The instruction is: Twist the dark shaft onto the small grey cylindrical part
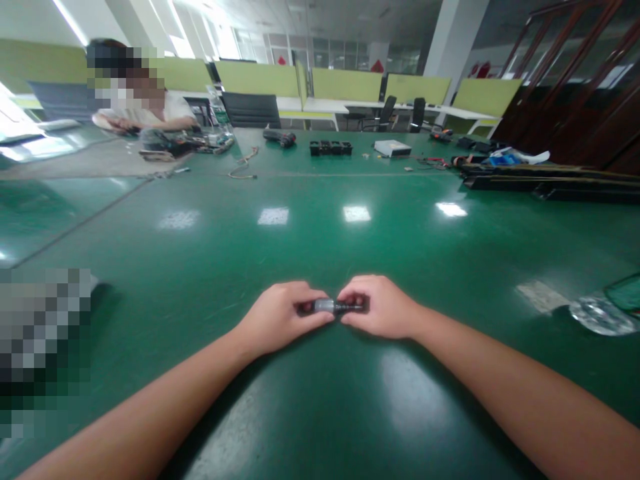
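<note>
A small black-and-grey cylinder lies crosswise between my two hands, low over the green table. Its exact kind is not clear from here. My left hand is closed, thumb and fingers pinching the grey left part. From the other side my right hand grips the darker, narrower right end between thumb and curled fingers. Both ends of the cylinder are partly covered by my fingers, and the fingertips of the two hands are close together, slightly apart.
Along the far side stand a black slotted block, a silver box and a dark power tool. Long black strips lie at right, with a clear plastic-wrapped item nearer. A person sits at far left.
</note>
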`<action>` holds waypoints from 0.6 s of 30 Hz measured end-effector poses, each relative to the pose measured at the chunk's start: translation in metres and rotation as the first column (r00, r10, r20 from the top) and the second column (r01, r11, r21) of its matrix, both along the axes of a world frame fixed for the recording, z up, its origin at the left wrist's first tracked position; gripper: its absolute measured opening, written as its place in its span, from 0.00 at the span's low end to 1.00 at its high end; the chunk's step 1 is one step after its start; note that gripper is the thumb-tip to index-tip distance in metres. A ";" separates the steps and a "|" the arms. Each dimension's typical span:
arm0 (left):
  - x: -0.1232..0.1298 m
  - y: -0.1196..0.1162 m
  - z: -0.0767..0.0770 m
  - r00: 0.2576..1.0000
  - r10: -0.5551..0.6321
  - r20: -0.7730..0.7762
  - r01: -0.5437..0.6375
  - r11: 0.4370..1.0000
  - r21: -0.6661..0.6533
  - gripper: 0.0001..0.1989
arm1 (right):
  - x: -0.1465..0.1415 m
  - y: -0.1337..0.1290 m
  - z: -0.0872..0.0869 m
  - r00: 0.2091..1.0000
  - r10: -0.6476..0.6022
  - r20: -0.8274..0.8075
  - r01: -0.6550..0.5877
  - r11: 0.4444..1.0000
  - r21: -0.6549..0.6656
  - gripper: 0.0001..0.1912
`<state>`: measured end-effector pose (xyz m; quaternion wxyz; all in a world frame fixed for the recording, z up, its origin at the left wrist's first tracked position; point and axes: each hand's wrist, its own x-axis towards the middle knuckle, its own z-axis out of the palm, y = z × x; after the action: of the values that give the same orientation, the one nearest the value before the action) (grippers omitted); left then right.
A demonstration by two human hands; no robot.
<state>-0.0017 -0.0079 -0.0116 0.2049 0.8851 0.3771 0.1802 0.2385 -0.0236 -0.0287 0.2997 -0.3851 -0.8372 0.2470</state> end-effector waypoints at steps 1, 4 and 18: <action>0.000 0.000 0.000 1.000 0.001 0.000 -0.001 1.000 0.002 0.13 | -0.001 0.000 0.000 1.000 0.002 0.008 -0.002 1.000 0.017 0.10; 0.001 0.000 0.000 1.000 0.004 -0.004 -0.004 1.000 0.007 0.13 | -0.003 -0.001 0.000 1.000 0.002 0.023 -0.003 0.999 0.053 0.08; 0.002 -0.001 0.000 0.999 0.013 -0.037 -0.012 0.999 0.032 0.14 | -0.006 0.000 0.001 1.000 -0.005 0.010 0.004 0.997 0.075 0.04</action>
<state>-0.0001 -0.0087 -0.0112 0.1826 0.8890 0.3834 0.1712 0.2329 -0.0232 -0.0275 0.3100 -0.3767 -0.8466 0.2127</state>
